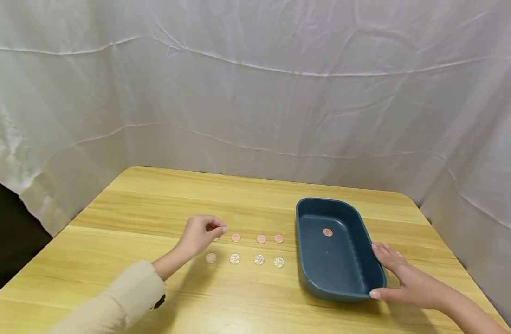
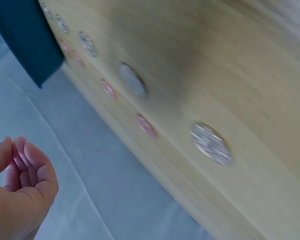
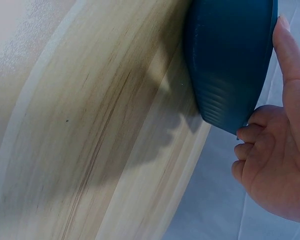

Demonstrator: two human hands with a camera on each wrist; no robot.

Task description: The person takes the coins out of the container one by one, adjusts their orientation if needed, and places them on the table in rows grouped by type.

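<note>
My left hand (image 1: 200, 234) hovers above the left end of two rows of coins, thumb and fingertips brought together. No coin shows between those fingertips in the left wrist view. Close to them lies a copper-coloured coin (image 1: 216, 239), partly hidden by the hand. More copper-coloured coins (image 1: 261, 239) form the far row, and silver-coloured coins (image 1: 235, 259) the near row. My right hand (image 1: 411, 284) holds the right side of a dark blue tray (image 1: 334, 273), thumb at the near corner and fingers along the rim. One copper-coloured coin (image 1: 327, 232) lies inside it.
The wooden table (image 1: 238, 306) has rounded far corners. Pale curtains (image 1: 259, 102) hang behind it and along both sides. The tray's raised walls stand to the right of the coin rows.
</note>
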